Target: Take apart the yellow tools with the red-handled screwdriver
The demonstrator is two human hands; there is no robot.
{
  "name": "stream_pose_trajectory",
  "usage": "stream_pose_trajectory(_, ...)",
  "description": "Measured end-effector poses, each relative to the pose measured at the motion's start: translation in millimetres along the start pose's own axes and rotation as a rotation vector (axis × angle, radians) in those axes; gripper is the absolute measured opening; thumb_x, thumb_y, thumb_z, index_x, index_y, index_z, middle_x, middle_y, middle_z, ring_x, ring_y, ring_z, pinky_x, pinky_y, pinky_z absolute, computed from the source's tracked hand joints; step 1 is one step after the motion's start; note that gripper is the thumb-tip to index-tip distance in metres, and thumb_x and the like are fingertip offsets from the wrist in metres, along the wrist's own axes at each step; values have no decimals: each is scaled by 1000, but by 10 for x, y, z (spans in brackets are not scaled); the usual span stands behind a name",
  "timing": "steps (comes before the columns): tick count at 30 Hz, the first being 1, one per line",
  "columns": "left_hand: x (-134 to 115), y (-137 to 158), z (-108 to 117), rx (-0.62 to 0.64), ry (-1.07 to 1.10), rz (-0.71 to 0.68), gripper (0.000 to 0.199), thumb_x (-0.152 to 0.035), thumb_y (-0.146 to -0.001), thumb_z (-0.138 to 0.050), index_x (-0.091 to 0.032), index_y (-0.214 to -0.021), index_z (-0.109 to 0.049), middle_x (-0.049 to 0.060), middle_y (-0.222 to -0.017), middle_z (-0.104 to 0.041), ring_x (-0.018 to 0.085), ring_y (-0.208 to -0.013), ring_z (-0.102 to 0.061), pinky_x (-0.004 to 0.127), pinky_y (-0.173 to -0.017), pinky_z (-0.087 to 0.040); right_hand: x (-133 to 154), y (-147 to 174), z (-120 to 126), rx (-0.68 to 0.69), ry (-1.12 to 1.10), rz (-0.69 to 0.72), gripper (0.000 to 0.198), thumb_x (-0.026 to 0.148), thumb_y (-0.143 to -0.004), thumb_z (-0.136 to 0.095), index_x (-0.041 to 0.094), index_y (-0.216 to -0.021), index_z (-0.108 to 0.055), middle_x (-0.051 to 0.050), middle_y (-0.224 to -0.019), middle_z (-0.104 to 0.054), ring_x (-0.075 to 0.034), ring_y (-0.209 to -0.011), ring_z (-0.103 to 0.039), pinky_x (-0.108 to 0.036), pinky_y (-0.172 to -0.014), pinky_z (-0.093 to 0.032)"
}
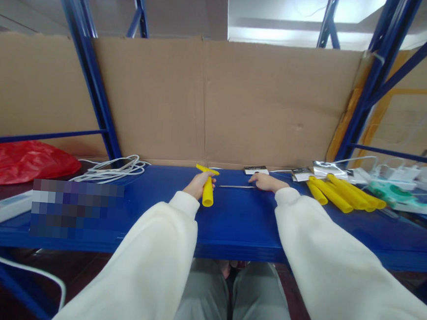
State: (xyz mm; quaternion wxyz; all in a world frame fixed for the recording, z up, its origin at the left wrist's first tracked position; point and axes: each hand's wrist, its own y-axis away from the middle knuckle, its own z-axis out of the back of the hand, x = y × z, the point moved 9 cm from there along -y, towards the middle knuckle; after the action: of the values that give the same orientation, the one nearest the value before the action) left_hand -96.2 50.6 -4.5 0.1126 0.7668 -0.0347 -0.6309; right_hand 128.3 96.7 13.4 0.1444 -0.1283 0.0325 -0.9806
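My left hand (198, 185) is closed round a yellow plastic tube (208, 195), its open round end facing me. At the far end of the tube a flat yellow strip (208, 170) lies crosswise; whether the two are one piece I cannot tell. To the right, my right hand (265, 182) has its fingers closed at the right end of a thin metal rod (236, 186). The rod lies level along the blue shelf (241, 221), pointing toward the yellow tube and apart from it. My fingers hide the rod's right end.
Several yellow tubes (331, 195) lie at the right, beside small packets (301, 174) and green-white plastic wrap (390, 193). Coiled white cable (114, 169) and a red bag (24, 161) lie on the left. A cardboard panel (247, 103) closes the back between blue posts (94, 81).
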Motion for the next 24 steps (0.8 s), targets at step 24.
stream_pose_trajectory(24, -12, 43, -21, -7, -47, 12, 20, -10, -92, -52, -9, -109, -63, -2, -53, -53, 10, -36, -44, 20, -37, -37, -122, -73, -5, -50, 124, -200, 52, 16, -87, -45, 29, -131, -68, -8, -151, -53, -34, -141, -44, -61, -114, -31)
